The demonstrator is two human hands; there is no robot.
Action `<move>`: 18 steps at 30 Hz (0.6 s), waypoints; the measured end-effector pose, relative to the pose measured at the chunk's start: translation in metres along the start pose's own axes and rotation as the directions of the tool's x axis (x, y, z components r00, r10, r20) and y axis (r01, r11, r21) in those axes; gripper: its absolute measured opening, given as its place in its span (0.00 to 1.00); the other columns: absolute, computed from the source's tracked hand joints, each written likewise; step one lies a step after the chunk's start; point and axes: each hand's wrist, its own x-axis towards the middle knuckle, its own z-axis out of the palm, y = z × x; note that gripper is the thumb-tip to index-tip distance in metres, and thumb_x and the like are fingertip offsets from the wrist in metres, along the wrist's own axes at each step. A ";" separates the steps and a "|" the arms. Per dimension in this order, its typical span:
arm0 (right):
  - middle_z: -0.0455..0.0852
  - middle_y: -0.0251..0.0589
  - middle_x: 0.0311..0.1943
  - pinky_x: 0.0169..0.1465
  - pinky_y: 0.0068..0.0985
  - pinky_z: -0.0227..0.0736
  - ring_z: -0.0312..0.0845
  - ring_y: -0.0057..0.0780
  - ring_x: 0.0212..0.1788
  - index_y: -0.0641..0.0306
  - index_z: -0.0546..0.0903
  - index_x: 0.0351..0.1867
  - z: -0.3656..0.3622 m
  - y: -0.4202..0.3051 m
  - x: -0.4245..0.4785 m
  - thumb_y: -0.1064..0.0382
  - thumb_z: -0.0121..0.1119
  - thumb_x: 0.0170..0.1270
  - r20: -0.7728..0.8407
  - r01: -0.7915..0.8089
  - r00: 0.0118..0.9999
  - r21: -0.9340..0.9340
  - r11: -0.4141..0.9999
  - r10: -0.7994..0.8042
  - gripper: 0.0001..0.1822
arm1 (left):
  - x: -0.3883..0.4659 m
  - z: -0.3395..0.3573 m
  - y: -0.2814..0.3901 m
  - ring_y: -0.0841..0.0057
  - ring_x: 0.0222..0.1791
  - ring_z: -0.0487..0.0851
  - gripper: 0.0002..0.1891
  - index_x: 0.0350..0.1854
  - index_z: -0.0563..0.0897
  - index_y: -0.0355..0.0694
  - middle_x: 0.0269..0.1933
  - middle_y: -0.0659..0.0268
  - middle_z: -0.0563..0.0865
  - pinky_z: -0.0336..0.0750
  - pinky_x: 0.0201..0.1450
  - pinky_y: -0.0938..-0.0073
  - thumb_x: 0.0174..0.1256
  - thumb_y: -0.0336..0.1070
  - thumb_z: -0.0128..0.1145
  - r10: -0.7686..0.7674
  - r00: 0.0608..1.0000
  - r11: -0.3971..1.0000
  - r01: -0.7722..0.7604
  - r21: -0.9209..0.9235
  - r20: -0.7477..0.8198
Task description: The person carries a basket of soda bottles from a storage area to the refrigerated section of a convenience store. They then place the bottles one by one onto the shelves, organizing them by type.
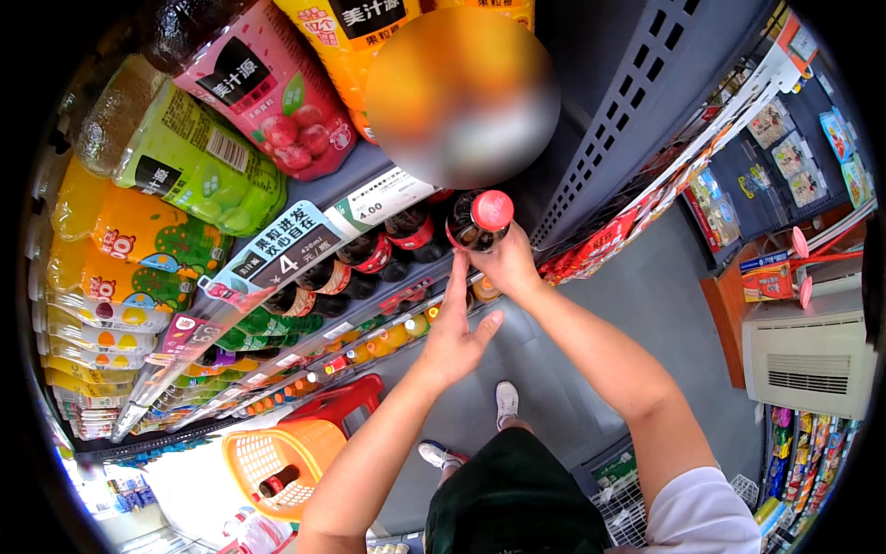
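Note:
My right hand [511, 266] is wrapped around a dark cola bottle [465, 227] with a red cap, at the front of a drinks shelf [443, 271]. The cap points up toward the camera. My left hand [453, 346] is raised just below, its fingers straight and its thumb apart. Its fingertips come up against the bottle's near side or just short of it; I cannot tell which. Left of the held bottle, several more cola bottles [367, 251] stand in a row on that shelf.
Above are a red-labelled juice bottle [277, 97], a green-labelled one [201, 156] and a price strip [291, 249]. A blurred patch hides part of this shelf. An orange basket [325, 443] holding a dark bottle [279, 480] is by a red stool [356, 401]. A perforated upright [623, 90] rises at right.

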 end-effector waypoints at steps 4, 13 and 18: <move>0.79 0.54 0.42 0.49 0.39 0.74 0.77 0.56 0.47 0.66 0.72 0.50 0.008 0.002 0.006 0.69 0.73 0.41 -0.049 -0.029 0.998 -0.030 0.999 0.028 0.31 | 0.005 -0.005 -0.003 0.61 0.78 0.42 0.48 0.76 0.35 0.38 0.78 0.50 0.43 0.42 0.76 0.62 0.65 0.28 0.58 0.007 1.000 1.000 -0.007 -0.005 -0.003; 0.79 0.55 0.43 0.49 0.41 0.73 0.76 0.58 0.47 0.68 0.72 0.49 0.011 -0.003 0.014 0.66 0.74 0.43 -0.086 0.079 0.992 -0.120 0.990 -0.090 0.31 | 0.008 -0.012 -0.006 0.62 0.78 0.42 0.47 0.77 0.36 0.40 0.78 0.52 0.44 0.42 0.76 0.59 0.66 0.30 0.58 -0.039 0.999 0.999 0.039 -0.012 -0.001; 0.80 0.56 0.44 0.48 0.41 0.74 0.77 0.58 0.47 0.68 0.71 0.49 0.010 0.001 0.015 0.65 0.75 0.43 -0.074 0.047 0.996 -0.128 0.991 -0.056 0.31 | 0.004 -0.012 0.000 0.64 0.78 0.43 0.47 0.77 0.37 0.40 0.78 0.52 0.44 0.44 0.76 0.59 0.67 0.33 0.59 -0.097 0.995 0.995 0.097 0.007 0.019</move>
